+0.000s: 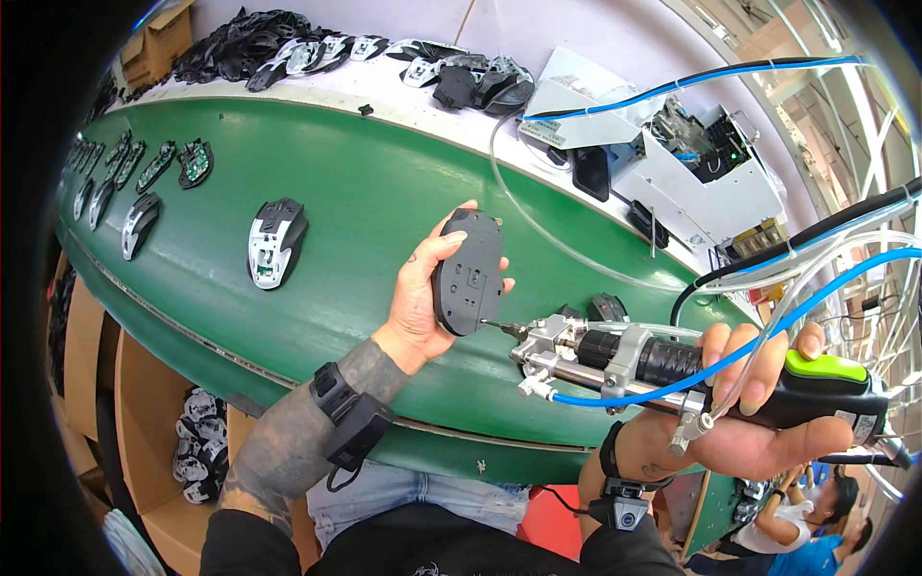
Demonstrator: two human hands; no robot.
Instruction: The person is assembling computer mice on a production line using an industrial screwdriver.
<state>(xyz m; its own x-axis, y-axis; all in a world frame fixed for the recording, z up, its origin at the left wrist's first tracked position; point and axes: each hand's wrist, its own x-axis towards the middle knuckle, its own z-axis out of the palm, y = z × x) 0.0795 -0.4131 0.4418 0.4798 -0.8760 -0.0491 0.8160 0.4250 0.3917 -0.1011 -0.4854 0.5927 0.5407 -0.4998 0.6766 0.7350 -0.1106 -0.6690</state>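
My left hand (pixel 423 288) is closed round a black computer mouse (pixel 471 272), its underside with small holes turned up, over the green work surface. In my right hand (pixel 759 403) lies an electric screwdriver (pixel 663 363), black with a lime-green lever, a metal feed fitting and air hoses. The screwdriver's bit (pixel 497 325) points left and meets the lower right edge of the mouse. Whether a screw sits at the tip is too small to tell. My fingers wrap the driver's body behind the fitting.
A grey-and-black mouse (pixel 276 244) lies left on the green conveyor belt (pixel 355 163), with circuit boards (pixel 196 163) beyond. Shells (pixel 288 60) line the back ledge. A white screw-feeding machine (pixel 706 178) stands right; a blue hose (pixel 768 336) crosses my right hand. A cardboard box (pixel 154 422) sits lower left.
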